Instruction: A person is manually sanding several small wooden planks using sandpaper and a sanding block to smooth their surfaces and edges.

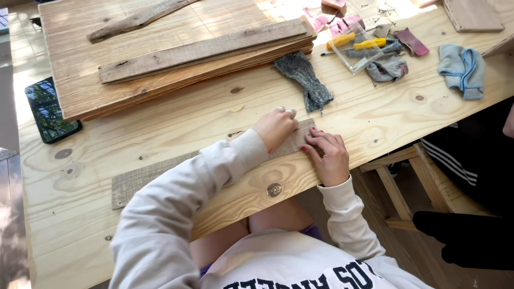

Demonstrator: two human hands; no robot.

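The table (pixel 176 120) fills the view, pale pine, and a stack of boards (pixel 176 59) sits at its far left. Nearer the front edge lies the grey plank (pixel 142 179), long axis running left to right, its right end tilted slightly away from the person. Both hands meet at that right end: the left hand (pixel 276 128) presses down with fingers curled loosely, the right hand (pixel 327 155) lies flat, fingers spread on the wood. Neither grips. Just beyond them a grey glove (pixel 305 80) lies on the table. Farther back, a clear tray (pixel 357 51) holds yellow-handled screwdrivers (pixel 356 43). A blue cloth (pixel 463 69) lies to the right, a phone (pixel 51 109) far left.
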